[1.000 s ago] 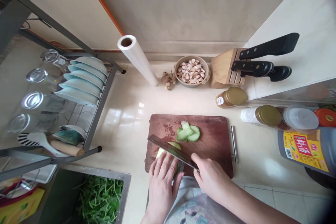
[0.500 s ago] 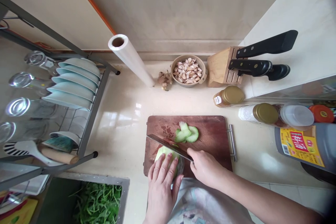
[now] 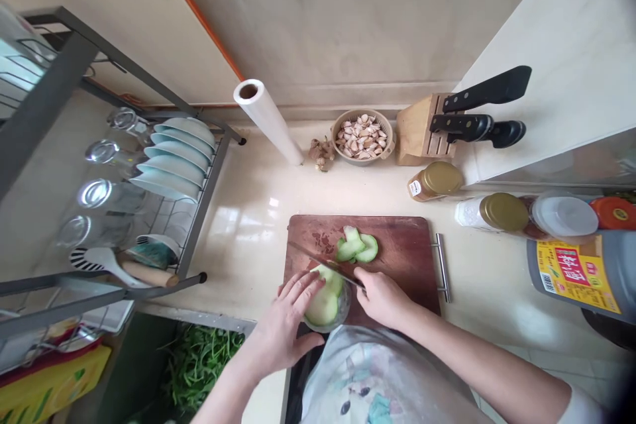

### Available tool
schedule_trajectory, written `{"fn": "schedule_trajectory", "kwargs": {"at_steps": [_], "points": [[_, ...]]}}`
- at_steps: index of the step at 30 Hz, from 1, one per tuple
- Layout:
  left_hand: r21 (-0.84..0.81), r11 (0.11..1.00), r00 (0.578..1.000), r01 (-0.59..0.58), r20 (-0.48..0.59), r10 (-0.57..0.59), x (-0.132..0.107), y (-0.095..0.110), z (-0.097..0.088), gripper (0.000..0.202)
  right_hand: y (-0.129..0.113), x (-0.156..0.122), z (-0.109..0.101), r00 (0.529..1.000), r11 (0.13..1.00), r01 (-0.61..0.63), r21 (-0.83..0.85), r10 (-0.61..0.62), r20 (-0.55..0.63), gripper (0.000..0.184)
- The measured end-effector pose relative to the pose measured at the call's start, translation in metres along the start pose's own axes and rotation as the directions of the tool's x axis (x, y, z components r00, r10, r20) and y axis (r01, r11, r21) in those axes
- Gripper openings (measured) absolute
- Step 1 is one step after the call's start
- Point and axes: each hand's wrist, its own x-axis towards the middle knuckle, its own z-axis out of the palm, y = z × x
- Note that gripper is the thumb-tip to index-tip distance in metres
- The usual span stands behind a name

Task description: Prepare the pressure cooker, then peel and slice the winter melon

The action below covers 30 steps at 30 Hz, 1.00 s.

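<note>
A peeled pale green vegetable (image 3: 324,301) lies at the near edge of the dark wooden cutting board (image 3: 402,245), with a translucent curved rim beneath it that I cannot identify. My left hand (image 3: 288,315) rests its fingertips on the vegetable's left side. My right hand (image 3: 382,298) grips the handle of a kitchen knife (image 3: 322,262), whose dark blade slants up-left across the top of the vegetable. Several cut green slices (image 3: 356,246) lie in a small heap just beyond the blade.
A dish rack with pale blue plates (image 3: 173,159) and glasses (image 3: 112,195) stands left, above a basin of leafy greens (image 3: 201,361). Behind the board are a film roll (image 3: 265,120), garlic bowl (image 3: 362,136), knife block (image 3: 417,132), jars (image 3: 504,212) and a labelled bottle (image 3: 579,278).
My left hand has shifted left and down, uncovering more of the vegetable. The knife now lies flatter and my right hand sits slightly higher. The whole view has shifted with my head.
</note>
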Motion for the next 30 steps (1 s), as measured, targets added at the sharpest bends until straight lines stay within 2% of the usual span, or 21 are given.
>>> {"fn": "schedule_trajectory", "kwargs": {"at_steps": [2,4,8,10,14,17,22,24,27,30], "points": [[-0.009,0.999,0.998,0.04,0.04,-0.04,-0.003,-0.01,-0.003,0.085,0.008,-0.01,-0.001,1.0,0.995,0.01,0.103,-0.008,-0.021,0.011],[-0.042,0.995,0.995,0.092,0.039,-0.09,-0.007,-0.019,0.002,0.089,0.016,-0.027,0.002,0.999,0.977,-0.022,0.212,0.031,-0.04,0.014],[-0.22,0.955,0.98,0.201,0.042,-0.196,-0.014,-0.034,0.022,0.081,0.03,-0.071,0.019,0.986,0.934,-0.133,0.331,0.159,-0.05,0.019],[-0.365,0.899,0.969,0.243,0.048,-0.242,-0.017,-0.038,0.031,0.069,0.033,-0.091,0.031,0.97,0.921,-0.199,0.335,0.233,-0.065,0.023],[-0.641,0.711,0.945,0.289,0.071,-0.32,-0.021,-0.036,0.043,0.057,0.032,-0.114,0.054,0.95,0.892,-0.278,0.355,0.31,-0.036,0.026],[-0.754,0.584,0.931,0.301,0.1,-0.35,-0.021,-0.029,0.05,0.06,0.024,-0.116,0.071,0.947,0.876,-0.282,0.39,0.319,-0.033,0.025],[-0.84,0.404,0.884,0.361,0.171,-0.434,-0.027,-0.012,0.056,0.059,0.007,-0.11,0.087,0.951,0.895,-0.205,0.395,0.278,-0.136,0.022],[-0.888,0.286,0.863,0.36,0.2,-0.465,-0.033,-0.003,0.061,0.049,0.002,-0.104,0.085,0.948,0.915,-0.216,0.341,0.279,-0.151,0.022],[-0.951,0.12,0.833,0.285,0.184,-0.522,-0.046,0.013,0.077,0.042,-0.003,-0.089,0.075,0.957,0.958,-0.204,0.203,0.239,-0.164,0.018],[-0.979,0.079,0.814,0.188,0.11,-0.571,-0.056,0.023,0.098,0.045,-0.006,-0.069,0.058,0.975,0.989,-0.145,0.028,0.148,-0.165,0.014]]}}
